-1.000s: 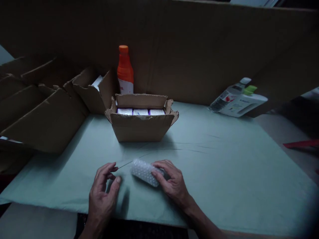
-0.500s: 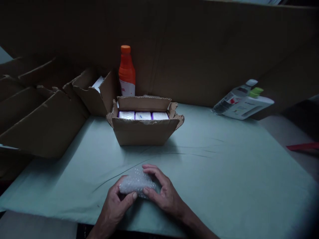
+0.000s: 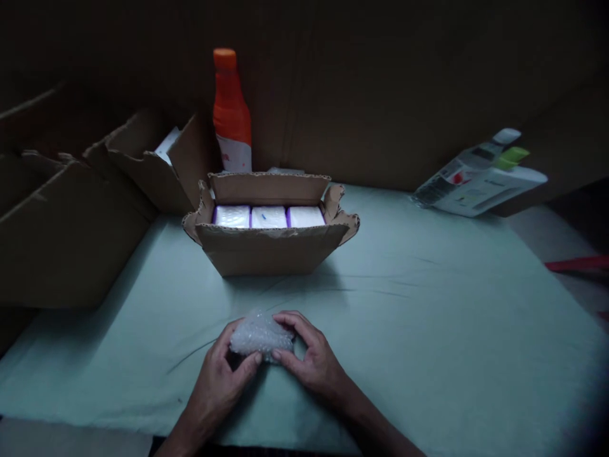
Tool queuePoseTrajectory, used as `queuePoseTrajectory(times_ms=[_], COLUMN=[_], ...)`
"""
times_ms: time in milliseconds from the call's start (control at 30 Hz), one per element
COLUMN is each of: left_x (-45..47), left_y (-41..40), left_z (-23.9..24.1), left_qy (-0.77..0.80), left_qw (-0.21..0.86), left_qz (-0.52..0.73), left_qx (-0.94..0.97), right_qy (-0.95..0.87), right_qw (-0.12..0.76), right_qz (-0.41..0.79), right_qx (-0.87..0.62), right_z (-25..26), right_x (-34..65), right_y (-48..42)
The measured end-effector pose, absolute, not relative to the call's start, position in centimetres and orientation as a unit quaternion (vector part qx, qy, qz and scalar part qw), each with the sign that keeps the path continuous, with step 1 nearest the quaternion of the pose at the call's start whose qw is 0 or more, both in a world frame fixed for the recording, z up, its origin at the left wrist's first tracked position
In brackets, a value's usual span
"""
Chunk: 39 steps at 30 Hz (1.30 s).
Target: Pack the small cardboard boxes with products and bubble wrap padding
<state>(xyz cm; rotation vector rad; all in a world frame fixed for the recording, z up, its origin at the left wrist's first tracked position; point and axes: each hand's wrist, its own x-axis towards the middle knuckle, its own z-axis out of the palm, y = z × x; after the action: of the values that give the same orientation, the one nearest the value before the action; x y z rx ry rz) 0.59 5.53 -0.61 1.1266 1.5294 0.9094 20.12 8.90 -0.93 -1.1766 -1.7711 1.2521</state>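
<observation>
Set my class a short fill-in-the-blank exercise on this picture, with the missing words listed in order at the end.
1. The left hand and the right hand hold a bundle of air-pocketed ____ wrap.
2. The open box beyond them shows ____ white-topped packs in a row.
3. The orange-capped bottle stands ____ that box, which hides its base.
4. The tilted white container has a ____ cap.

Missing words: bubble; three; behind; green.

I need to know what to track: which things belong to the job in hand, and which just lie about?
Belong: bubble-wrap bundle, held by left hand and right hand; probably the open carton of white packs ahead.

Lying about, it seems: orange bottle, clear bottle, white container; left cartons, unclear.
</observation>
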Motion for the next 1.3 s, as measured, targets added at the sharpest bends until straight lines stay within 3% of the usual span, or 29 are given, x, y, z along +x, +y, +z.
queuePoseTrajectory(times_ms=[467, 733, 1300], left_x=[0.9, 2.4, 0.9], left_y=[4.3, 4.3, 5.3], left_z=[0.0, 0.4, 0.4], left_qy=[0.615, 0.572, 0.609], left_qw=[0.503, 0.539, 0.445], left_qz=[0.385, 0.355, 0.375], left_qx=[0.469, 0.505, 0.539], right_qy=[-0.669, -0.741, -0.659], right_qw=[0.317, 0.34, 0.337], right_qz=[0.508, 0.428, 0.498], right_qx=[-0.441, -0.39, -0.452], right_z=[-0.7, -1.4, -0.5], right_x=[20.0, 20.3, 20.2], right_y=[7.3, 7.4, 8.6])
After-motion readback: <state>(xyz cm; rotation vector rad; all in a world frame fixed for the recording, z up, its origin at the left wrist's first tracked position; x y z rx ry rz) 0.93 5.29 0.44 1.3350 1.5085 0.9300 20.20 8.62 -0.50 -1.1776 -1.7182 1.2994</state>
